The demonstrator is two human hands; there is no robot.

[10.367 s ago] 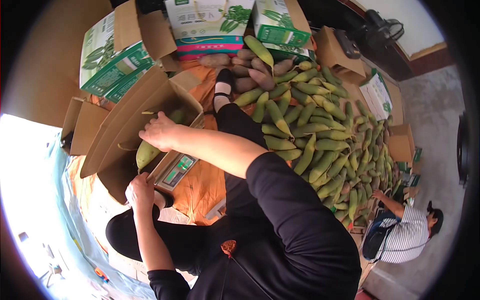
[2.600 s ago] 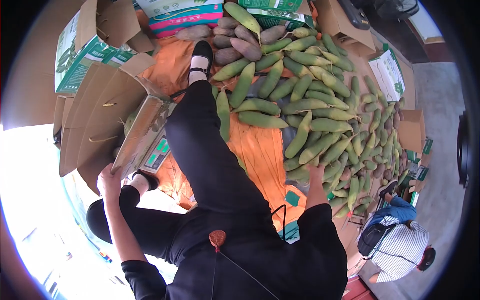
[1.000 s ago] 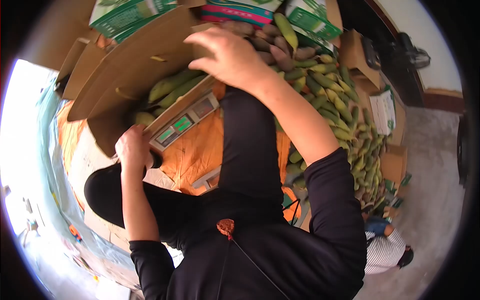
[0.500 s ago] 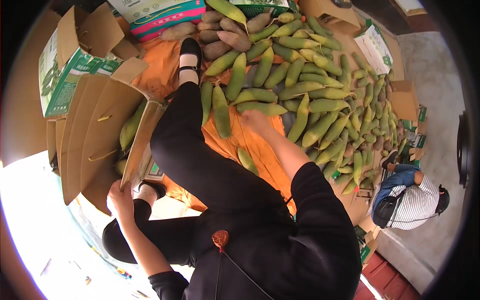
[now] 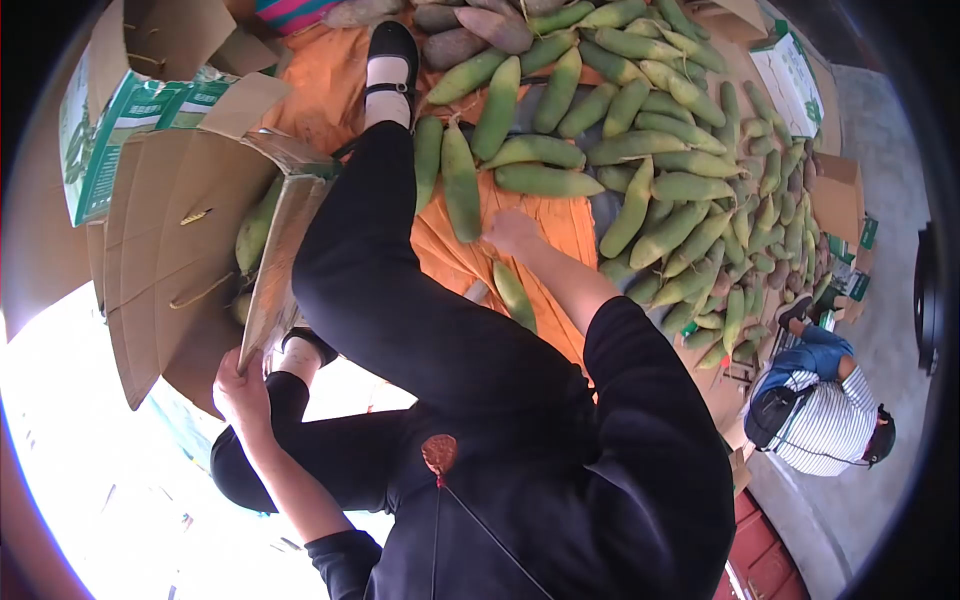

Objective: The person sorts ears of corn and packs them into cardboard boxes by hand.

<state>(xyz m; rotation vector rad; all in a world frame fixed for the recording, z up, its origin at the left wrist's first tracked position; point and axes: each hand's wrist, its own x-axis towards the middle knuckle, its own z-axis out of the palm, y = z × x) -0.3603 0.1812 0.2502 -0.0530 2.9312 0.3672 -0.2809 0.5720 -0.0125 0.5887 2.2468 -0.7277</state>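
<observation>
My left hand (image 5: 243,395) is closed on the near edge of a cardboard carton (image 5: 268,285). The carton stands open on its side flaps, with a green radish (image 5: 258,232) partly visible inside. Over the orange cloth (image 5: 440,255), my right hand (image 5: 512,232) has curled fingers; I cannot tell if anything is in them. A long green radish (image 5: 460,185) lies just left of it, and a single green radish (image 5: 515,297) rests on the cloth below it. Beyond the hand lies another green radish (image 5: 548,180), at the edge of the big pile (image 5: 690,185).
Reddish-brown radishes (image 5: 495,30) lie at the back. A green-and-white carton (image 5: 140,130) stands at the left, and another white carton (image 5: 785,80) is beyond the pile. At far right a person in a striped shirt (image 5: 825,425) sits low. My leg (image 5: 400,290) stretches between carton and cloth.
The view has shifted, so the pile sits higher in it. My right hand has come away from the edge of the pile toward the single radish. My left hand keeps its hold on the carton.
</observation>
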